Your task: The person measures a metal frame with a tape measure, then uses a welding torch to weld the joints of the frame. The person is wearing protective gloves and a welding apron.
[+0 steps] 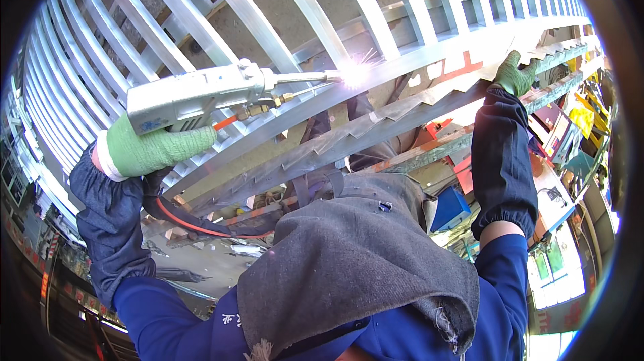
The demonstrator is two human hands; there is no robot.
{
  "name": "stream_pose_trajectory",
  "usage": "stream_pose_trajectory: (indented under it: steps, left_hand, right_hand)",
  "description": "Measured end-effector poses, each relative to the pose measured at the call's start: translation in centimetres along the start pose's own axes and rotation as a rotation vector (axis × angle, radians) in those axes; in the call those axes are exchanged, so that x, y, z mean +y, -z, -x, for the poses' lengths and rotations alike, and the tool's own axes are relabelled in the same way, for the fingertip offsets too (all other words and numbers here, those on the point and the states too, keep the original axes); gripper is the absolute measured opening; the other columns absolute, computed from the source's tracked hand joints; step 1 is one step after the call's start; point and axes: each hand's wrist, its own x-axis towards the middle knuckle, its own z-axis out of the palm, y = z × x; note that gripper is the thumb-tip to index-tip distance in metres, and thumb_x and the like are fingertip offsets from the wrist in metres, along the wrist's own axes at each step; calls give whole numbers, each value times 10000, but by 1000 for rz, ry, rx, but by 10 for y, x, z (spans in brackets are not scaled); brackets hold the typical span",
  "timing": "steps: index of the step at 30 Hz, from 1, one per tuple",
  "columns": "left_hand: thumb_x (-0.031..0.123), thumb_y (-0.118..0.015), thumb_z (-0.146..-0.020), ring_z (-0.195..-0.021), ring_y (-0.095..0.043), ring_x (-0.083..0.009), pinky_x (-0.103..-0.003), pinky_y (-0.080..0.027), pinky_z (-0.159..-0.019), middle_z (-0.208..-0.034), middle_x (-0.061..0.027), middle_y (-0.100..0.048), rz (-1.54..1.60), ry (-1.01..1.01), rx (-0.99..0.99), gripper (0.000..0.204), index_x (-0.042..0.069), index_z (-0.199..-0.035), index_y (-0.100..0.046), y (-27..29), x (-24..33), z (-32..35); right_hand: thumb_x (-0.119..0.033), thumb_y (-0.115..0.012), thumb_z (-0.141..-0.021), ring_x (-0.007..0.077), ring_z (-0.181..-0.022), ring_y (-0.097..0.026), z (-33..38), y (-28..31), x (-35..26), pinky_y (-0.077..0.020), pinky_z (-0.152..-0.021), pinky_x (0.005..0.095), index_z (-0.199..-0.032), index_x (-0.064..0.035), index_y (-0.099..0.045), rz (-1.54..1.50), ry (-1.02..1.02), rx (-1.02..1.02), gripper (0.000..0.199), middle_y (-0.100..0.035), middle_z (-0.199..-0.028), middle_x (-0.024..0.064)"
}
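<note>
My left hand, in a green knit glove, is closed around the grip of a silver handheld welding gun. The gun's long nozzle points right, with a thin wire guide tube beneath it. A bright weld spot with sparks glows at its tip, where an upright bar meets the long metal rail of a grating. Glare hides the joint itself. Farther right, my right hand, also green-gloved, grips a sawtooth-edged metal rail; its fingers are partly hidden.
Many parallel silver bars fan out across the far side. An orange-and-black hose hangs below the gun. A grey cloth apron covers my front. Colourful clutter, including a blue box, lies beyond the rails at right.
</note>
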Motion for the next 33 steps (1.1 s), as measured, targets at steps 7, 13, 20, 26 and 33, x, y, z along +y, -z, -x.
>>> stream_pose_trajectory:
  steps: [7, 13, 20, 26, 33]
  left_hand:
    - [176, -899, -882, -847, -659, -105, -277, -550, -701, -1012, -10, -725, 15, 21, -1, 473, 50, -1295, -706, 0, -1, 3]
    - [195, -903, -883, -822, -659, -99, -275, -549, -679, -997, -7, -722, 12, 29, -9, 478, 54, -1295, -707, 2, -6, 4]
    - [202, -913, -879, -801, -655, -92, -268, -535, -651, -995, -4, -727, 31, 25, 0, 497, 60, -1308, -708, 2, -5, 8]
    - [189, -903, -887, -848, -656, -108, -287, -547, -710, -1046, -5, -730, -19, 46, 33, 498, 50, -1322, -704, -7, 3, 19]
    - [195, -891, -901, -992, -650, -135, -327, -539, -866, -1105, -24, -724, 92, -59, 249, 535, 41, -1369, -685, -45, -9, 72]
  right_hand:
    - [-259, -742, -893, 312, -973, -717, 5, 2, -4, -560, -922, 411, -1471, 45, -596, -18, -23, -9, 669, -740, -1170, 238]
    - [-260, -742, -892, 313, -978, -716, 6, 4, -4, -560, -924, 412, -1473, 42, -595, -24, -24, -16, 672, -737, -1181, 242]
    - [-262, -742, -891, 315, -984, -716, -1, 3, -3, -559, -926, 413, -1477, 39, -594, -30, -28, -29, 675, -734, -1194, 247]
    - [-293, -765, -885, 338, -1110, -700, -4, 1, 1, -543, -1000, 403, -1482, 53, -585, -60, -19, -7, 713, -693, -1298, 277]
    - [-307, -774, -881, 346, -1145, -689, -8, -9, -6, -535, -1023, 401, -1480, 57, -585, -70, -38, -11, 726, -681, -1321, 284]
